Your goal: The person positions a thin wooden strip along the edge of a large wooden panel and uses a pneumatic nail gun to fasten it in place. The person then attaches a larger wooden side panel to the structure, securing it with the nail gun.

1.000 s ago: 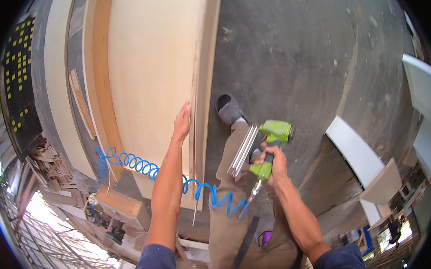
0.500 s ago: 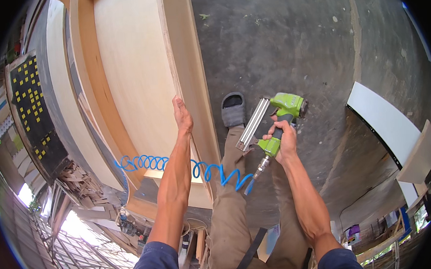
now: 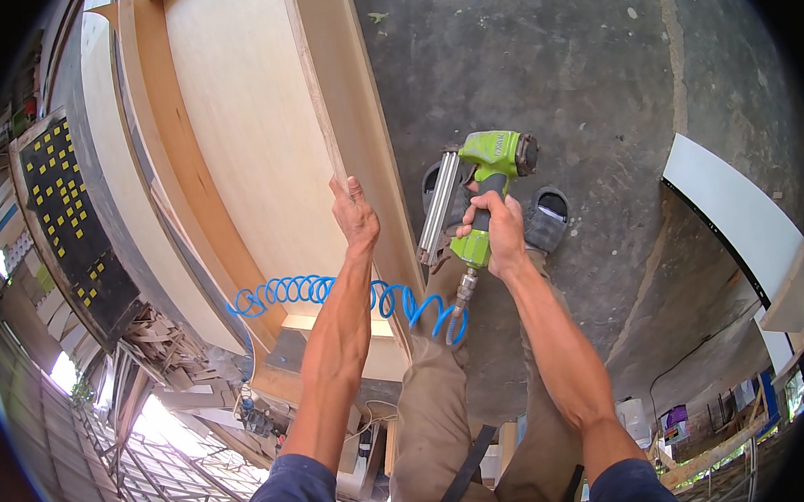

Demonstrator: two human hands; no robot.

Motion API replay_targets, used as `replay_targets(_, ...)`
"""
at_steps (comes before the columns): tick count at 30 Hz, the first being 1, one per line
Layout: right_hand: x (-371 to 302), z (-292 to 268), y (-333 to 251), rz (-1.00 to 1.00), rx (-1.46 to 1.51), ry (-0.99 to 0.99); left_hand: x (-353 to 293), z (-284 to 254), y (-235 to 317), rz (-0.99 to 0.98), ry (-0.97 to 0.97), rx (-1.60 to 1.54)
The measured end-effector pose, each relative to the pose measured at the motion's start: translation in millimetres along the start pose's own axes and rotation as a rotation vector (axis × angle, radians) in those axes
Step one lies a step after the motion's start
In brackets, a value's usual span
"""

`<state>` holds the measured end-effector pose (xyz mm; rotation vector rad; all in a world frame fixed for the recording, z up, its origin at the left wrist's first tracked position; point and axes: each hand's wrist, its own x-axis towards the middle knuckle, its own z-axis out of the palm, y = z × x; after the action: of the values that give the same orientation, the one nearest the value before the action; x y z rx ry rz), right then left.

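Observation:
My right hand (image 3: pixel 501 232) is closed round the dark handle of a green pneumatic nail gun (image 3: pixel 492 155), with its silver magazine tilted at the left. A coiled blue air hose (image 3: pixel 308 289) runs left from the fitting at the gun's lower end, passing by my left forearm. My left hand (image 3: pixel 357 219) holds the top edge of the near side board of a long plywood box (image 3: pixel 241 123), its thumb and fingers about the edge. The fingers' far ends are partly hidden. The gun is in the air, apart from the box.
Below the gun are my sandalled feet (image 3: pixel 547 218) on the grey concrete floor (image 3: pixel 583 69). A white curved panel (image 3: pixel 731 202) stands at the right. A black board with yellow squares (image 3: pixel 65 200) lies far left, beside a heap of wood scraps (image 3: pixel 166 341).
The nail gun has moved up and left, nearer the box, in my right hand. My left hand has shifted slightly right and down along the board edge. My right foot has come into view.

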<state>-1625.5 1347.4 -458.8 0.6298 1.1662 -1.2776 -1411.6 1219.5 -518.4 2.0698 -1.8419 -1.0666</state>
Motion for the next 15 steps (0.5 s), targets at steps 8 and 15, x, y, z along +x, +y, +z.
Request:
replay_targets(8, 6, -13, -8, 0.052, -0.054, -0.115, -17, 5, -9, 0.029, 0.013, -0.475)
replay_targets(15, 23, -26, -6, 0.090, -0.062, -0.180, -37, 7, -17, -0.092, -0.171, -0.667)
